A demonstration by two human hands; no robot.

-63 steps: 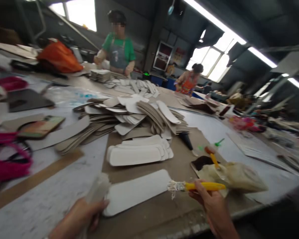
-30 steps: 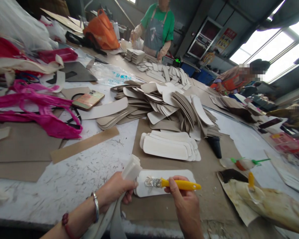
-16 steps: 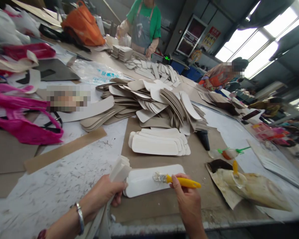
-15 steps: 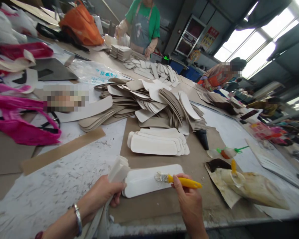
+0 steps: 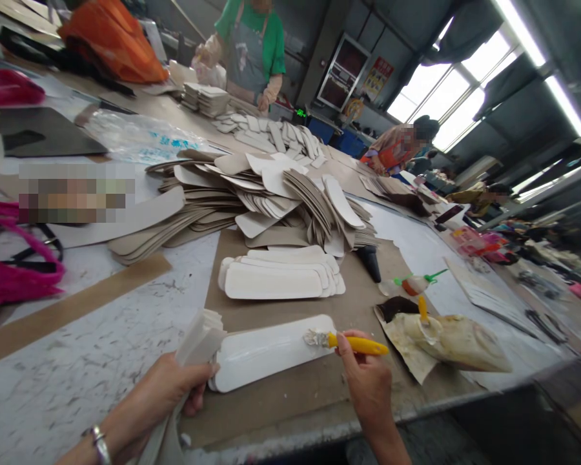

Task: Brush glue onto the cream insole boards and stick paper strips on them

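Note:
My right hand (image 5: 368, 381) is closed round the yellow handle of a glue brush (image 5: 358, 343). Its whitish, caked bristles touch the right part of a long white rounded piece (image 5: 271, 355), which looks wet and lies on brown board. My left hand (image 5: 177, 387) is closed on a bundle of pale fabric strips (image 5: 201, 339), at the left end of that white piece. Just beyond lies a fanned stack of similar white pieces (image 5: 274, 282). Farther back is a big heap of grey-brown and white curved pieces (image 5: 252, 194).
To the right lies a stained, glue-crusted container (image 5: 459, 339) with a yellow handle sticking out. Near it are a small bottle with a green nozzle (image 5: 416, 284) and a black cone (image 5: 368, 261). A magenta bag (image 5: 24, 278) sits at left. Co-workers, one in a green shirt (image 5: 271, 45), stand beyond.
The brush has moved toward the right end of the white piece, leaving more of it glossy. My view has shifted right. Both hands keep their holds.

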